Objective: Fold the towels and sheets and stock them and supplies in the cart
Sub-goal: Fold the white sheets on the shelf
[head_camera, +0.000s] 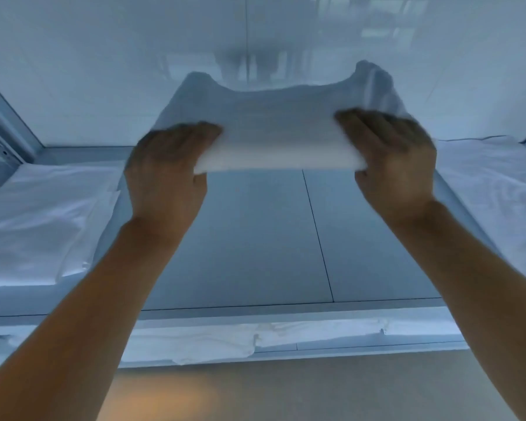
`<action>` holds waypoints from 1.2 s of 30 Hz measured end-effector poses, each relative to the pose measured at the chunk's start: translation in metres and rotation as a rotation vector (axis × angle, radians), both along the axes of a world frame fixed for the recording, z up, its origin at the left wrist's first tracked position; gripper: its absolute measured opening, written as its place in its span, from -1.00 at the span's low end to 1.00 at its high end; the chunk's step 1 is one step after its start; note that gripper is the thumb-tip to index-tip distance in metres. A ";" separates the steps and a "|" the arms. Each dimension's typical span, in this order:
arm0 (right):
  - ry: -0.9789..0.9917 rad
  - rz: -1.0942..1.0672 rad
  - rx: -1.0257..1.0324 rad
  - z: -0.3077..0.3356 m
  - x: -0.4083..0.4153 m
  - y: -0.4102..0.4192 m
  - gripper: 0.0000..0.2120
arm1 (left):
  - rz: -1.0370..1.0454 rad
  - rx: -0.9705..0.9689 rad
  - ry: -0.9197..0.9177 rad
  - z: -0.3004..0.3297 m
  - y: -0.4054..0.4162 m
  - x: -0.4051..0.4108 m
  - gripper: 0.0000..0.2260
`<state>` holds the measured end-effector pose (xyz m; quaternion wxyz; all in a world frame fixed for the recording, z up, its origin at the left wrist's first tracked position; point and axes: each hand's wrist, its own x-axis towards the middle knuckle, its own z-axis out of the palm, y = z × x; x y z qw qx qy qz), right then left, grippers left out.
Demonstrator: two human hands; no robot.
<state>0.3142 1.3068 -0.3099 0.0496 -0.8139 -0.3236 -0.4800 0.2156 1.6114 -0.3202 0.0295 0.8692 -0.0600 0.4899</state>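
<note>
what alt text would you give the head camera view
Both hands, left hand and right hand, grip the ends of a folded white towel above a grey shelf, with white linens lying either side.

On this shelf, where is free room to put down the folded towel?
Free: the grey shelf floor in the middle, under the towel that the left hand and right hand hold. Crowded: white linen at left and at right.

A glossy white wall [104, 71] rises behind the shelf. Below the shelf's front edge lies a beige floor [286, 390].
</note>
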 end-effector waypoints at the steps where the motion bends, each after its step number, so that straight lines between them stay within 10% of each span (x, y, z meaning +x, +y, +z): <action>1: 0.038 0.023 -0.019 -0.018 -0.007 -0.004 -0.34 | -0.026 -0.011 0.040 -0.019 0.000 -0.008 -0.48; 10: 1.210 -0.090 -0.407 -0.216 -0.094 -0.033 -0.04 | 0.114 -0.045 1.014 -0.216 -0.030 -0.102 -0.40; 17: 1.093 0.092 -0.211 -0.205 -0.056 0.040 -0.39 | 0.080 -0.046 0.954 -0.203 -0.042 -0.030 -0.50; 36: 1.155 -0.121 -0.208 -0.250 0.050 0.019 -0.36 | 0.022 -0.053 1.073 -0.232 0.017 0.038 -0.40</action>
